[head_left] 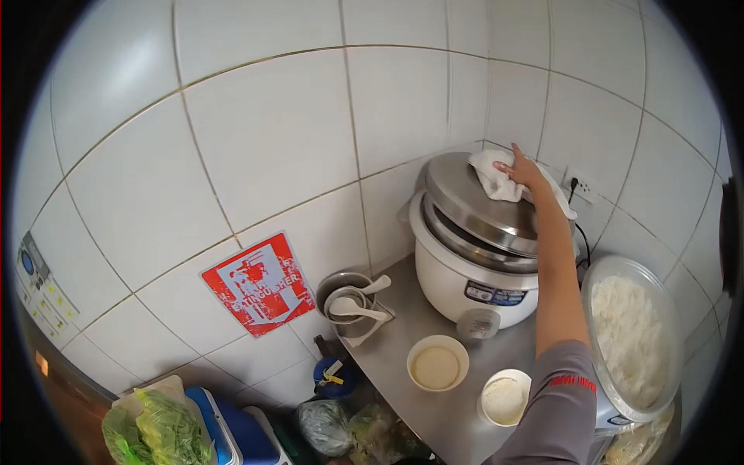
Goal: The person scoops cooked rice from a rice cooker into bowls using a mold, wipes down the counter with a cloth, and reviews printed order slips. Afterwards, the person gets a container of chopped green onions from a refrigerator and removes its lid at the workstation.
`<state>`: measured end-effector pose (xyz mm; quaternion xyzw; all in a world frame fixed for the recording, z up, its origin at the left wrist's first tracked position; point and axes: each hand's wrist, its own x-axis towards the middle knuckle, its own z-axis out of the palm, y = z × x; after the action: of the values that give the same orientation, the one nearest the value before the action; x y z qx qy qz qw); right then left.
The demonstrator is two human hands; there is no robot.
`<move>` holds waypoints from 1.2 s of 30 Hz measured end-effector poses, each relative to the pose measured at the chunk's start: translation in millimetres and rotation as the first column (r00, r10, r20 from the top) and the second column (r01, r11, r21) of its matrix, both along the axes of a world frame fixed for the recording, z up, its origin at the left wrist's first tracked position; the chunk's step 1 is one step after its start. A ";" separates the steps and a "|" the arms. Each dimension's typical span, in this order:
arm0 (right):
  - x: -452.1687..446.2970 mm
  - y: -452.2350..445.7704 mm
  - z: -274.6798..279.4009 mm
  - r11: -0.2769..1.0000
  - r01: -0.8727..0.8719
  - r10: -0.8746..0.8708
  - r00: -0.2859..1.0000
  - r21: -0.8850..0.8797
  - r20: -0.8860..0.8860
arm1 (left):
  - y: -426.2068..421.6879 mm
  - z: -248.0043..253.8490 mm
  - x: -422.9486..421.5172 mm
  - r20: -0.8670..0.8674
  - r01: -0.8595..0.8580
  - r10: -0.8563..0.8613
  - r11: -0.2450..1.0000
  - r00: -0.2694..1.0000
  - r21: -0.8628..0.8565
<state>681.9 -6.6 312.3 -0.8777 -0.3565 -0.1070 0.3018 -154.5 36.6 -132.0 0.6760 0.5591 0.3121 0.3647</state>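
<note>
My right hand (524,170) reaches over the large white rice cooker (457,275) and holds a white cloth (496,180) on top of its metal lid (457,190). One finger sticks out from the grip, and the fingers under the cloth are partly hidden. The lid sits tilted, with a dark gap between it and the cooker's metal rim at the front. My forearm covers the cooker's right side. My left hand is out of view.
Two white bowls with pale contents, a nearer bowl (504,399) and a farther bowl (436,368), stand on the metal table (387,353). A rice-filled pot (632,341) is at right. Nested containers with ladles (356,310) sit by the wall. Bagged greens (159,430) lie below left.
</note>
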 end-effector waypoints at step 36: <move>-181.8 -449.6 -38.8 0.875 0.482 -0.361 0.719 -0.052 0.594 | -79.3 173.7 415.6 -0.365 0.861 -0.796 0.356 0.482 0.362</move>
<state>500.1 -456.2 273.5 -0.8892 -0.2282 -0.3921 0.0585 261.1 -42.7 41.7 0.9515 0.0597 0.1746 0.2464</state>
